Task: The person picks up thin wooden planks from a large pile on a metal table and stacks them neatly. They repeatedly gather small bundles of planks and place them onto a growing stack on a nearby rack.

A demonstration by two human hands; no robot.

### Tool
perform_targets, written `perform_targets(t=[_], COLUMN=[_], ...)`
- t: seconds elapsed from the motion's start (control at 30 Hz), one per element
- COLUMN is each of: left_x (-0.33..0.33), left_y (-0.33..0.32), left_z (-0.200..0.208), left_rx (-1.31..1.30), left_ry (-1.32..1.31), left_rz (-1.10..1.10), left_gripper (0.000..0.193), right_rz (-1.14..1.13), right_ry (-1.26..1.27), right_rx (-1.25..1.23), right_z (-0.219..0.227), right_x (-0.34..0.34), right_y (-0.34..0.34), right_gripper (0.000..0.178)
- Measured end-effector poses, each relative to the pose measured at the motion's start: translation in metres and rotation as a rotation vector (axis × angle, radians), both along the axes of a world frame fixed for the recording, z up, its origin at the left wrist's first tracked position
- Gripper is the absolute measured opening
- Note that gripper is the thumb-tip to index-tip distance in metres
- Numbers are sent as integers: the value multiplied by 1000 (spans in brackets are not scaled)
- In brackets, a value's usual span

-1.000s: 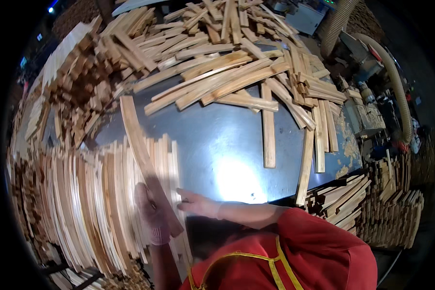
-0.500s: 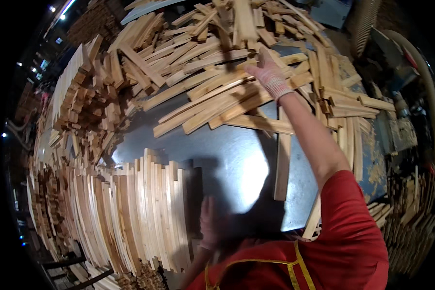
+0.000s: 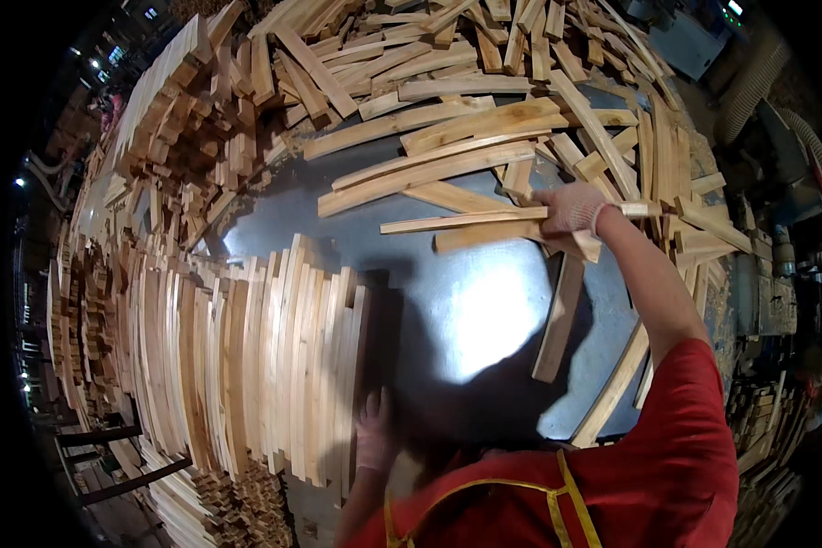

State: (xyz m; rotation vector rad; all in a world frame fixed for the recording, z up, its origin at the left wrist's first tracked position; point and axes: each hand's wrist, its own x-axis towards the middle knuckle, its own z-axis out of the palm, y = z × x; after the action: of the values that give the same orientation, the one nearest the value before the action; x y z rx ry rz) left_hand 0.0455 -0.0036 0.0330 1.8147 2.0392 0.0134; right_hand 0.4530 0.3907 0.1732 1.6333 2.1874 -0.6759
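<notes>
Head view: a narrow wooden strip (image 3: 465, 221) lies crosswise above the desk (image 3: 429, 292), right of centre. The gloved right hand (image 3: 573, 208) is clamped on it toward its right end; a wider strip (image 3: 488, 237) lies just on the near side. Compared with half a second earlier, this hand has moved from the far strips nearer and to the right. Pose: palm down, right arm extended from a red sleeve (image 3: 675, 402). The left hand (image 3: 376, 429) is low on the near side, fingers extended, slightly apart; it is now closer to the row of strips (image 3: 292, 356) on its left. Contact there: cannot tell. Farther out, a loose pile (image 3: 465, 87) covers the far desk; stacked pieces (image 3: 164, 91) stand far left; a ribbed hose (image 3: 753, 87) hangs far right.
</notes>
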Motion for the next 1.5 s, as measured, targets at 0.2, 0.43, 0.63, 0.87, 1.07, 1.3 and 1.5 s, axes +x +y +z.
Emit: perform_targets(t=[0.2,0.43,0.63,0.87,1.07,1.3,1.5], left_x=[-4,-3,-5,34,77,105,83], left_y=[4,-30,-79,-60,-27,56,55], left_z=[15,16,38,38,42,46,18], left_rx=[-21,365,370,413,370,352,71], left_ry=[-35,-296,-370,-459,-317,51,12], left_rz=[-76,-254,-334,-392,-355,-354,-300], left_gripper=[79,64,74,42,80,89,82], right_rz=[-526,-1010,-545,-633,115,348,-102], right_ry=[863,1368,954,970,-299,354,15], right_rx=[-581,-812,-262,490,332,276,307], right_z=[-48,-125,-93,-14,-50,-77,-71], right_x=[-4,-105,-122,4,13,-5,16], right_y=[-142,-338,-284,-58,-108,-120,-59], right_gripper=[49,41,44,66,58,63,74])
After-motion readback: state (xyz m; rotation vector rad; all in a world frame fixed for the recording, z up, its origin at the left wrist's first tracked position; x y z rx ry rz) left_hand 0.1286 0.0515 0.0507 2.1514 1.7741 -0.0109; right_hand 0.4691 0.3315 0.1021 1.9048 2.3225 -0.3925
